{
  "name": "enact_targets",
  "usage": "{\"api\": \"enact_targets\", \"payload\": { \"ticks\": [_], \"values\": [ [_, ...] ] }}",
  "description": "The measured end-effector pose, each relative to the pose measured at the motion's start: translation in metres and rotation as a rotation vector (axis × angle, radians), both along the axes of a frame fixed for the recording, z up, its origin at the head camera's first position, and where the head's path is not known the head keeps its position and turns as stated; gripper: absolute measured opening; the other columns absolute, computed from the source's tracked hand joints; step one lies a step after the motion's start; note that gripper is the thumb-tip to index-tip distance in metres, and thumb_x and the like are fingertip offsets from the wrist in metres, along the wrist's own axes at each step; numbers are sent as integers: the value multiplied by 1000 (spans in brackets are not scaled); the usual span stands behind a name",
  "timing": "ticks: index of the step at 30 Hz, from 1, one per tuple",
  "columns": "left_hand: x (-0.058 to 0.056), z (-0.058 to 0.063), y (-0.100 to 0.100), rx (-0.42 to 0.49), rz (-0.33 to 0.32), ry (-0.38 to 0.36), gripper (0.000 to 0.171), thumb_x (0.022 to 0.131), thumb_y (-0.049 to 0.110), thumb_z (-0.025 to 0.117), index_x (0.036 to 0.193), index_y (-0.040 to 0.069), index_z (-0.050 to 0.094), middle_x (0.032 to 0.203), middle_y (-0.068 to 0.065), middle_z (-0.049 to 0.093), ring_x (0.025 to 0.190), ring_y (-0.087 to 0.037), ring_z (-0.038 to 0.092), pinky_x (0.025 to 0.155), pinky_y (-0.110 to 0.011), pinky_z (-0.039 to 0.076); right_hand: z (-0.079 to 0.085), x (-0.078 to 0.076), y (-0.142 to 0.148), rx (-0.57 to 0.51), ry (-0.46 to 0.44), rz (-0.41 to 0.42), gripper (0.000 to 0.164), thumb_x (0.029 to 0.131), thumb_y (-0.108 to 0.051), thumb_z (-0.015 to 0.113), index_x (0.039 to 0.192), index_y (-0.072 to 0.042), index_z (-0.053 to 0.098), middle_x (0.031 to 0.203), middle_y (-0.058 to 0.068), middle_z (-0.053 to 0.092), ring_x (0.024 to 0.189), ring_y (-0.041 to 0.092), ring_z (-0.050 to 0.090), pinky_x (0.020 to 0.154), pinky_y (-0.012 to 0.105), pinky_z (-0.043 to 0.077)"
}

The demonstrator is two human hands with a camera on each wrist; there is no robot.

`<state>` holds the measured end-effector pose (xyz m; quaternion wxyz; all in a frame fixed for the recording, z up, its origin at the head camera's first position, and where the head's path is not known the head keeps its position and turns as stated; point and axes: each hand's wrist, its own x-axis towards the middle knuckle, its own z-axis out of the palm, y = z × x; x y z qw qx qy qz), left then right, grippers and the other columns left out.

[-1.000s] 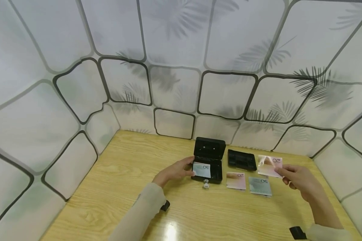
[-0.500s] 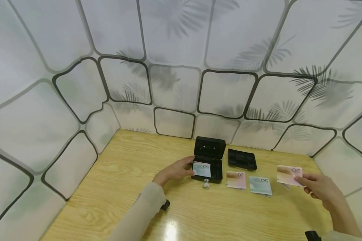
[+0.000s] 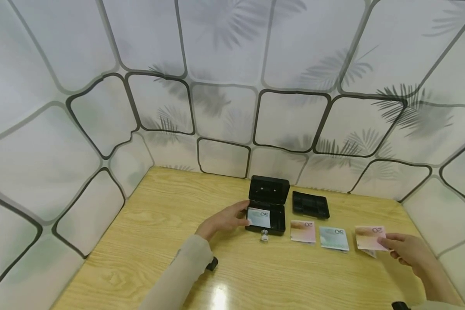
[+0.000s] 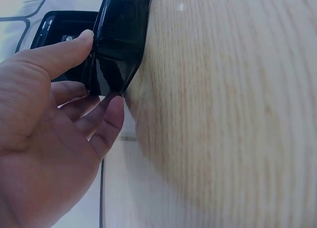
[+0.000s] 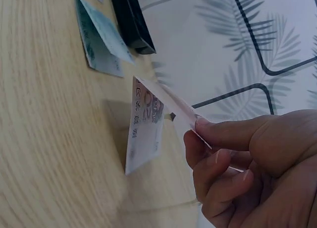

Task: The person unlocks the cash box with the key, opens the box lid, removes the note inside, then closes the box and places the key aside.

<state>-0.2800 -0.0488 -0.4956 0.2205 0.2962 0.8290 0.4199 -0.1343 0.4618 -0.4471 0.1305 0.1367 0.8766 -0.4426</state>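
My right hand (image 3: 407,249) pinches a folded pink 20 banknote (image 3: 370,237) at its right edge, between thumb and fingers. In the right wrist view the folded banknote (image 5: 146,124) hangs half-open, its lower flap tilted down toward the table. On the left, my left hand (image 3: 226,216) grips the left side of an open black cash box (image 3: 278,218). The left wrist view shows the thumb on the rim of the box (image 4: 111,54) and the fingertips low against its side. A green 50 banknote (image 3: 258,218) lies inside the box.
Another folded pink 20 banknote (image 3: 303,231) and a folded green 50 banknote (image 3: 334,239) lie in a row right of the box. A black tray (image 3: 311,205) sits behind them. A small silvery piece (image 3: 264,235) is at the box's front. A patterned curtain (image 3: 224,112) borders the wooden table (image 3: 255,280).
My right hand has carried the pink 20 banknote rightward and then down, from behind the green 50 banknote to its right side. The left hand has stayed at the cash box.
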Motion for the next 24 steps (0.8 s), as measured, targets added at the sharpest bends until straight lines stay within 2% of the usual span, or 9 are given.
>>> {"api": "enact_targets", "payload": {
  "ticks": [4, 8, 14, 24],
  "values": [
    [0, 1, 0, -1, -4, 3, 73, 105, 17, 64, 162, -2, 23, 169, -16, 21, 155, -31, 20, 125, -46, 20, -7, 1, -2, -1, 15, 9, 55, 107, -19, 58, 135, 26, 42, 70, -4, 57, 59, 3, 49, 51, 19, 41],
    [0, 2, 0, -4, -7, 3, 73, 105, 17, 64, 162, -2, 23, 169, -16, 21, 155, -31, 20, 125, -45, 20, -14, 0, -3, 2, 26, 16, 48, 105, -16, 59, 125, 26, 50, 66, -5, 54, 57, 3, 47, 49, 18, 39],
    [-1, 2, 0, -11, -1, 6, 73, 105, 18, 63, 163, -1, 23, 169, -15, 21, 156, -30, 19, 125, -45, 19, -21, -1, -3, 17, 32, -21, 32, 104, -14, 62, 110, 18, 63, 63, -4, 54, 54, 3, 46, 47, 19, 38],
    [-1, 0, 0, -4, -1, 11, 74, 105, 18, 64, 162, -2, 23, 169, -17, 22, 155, -31, 21, 125, -46, 20, -33, -2, -2, 76, 54, -58, 22, 99, -16, 67, 92, 5, 69, 61, -3, 52, 51, 5, 43, 46, 21, 38]
  ]
}}
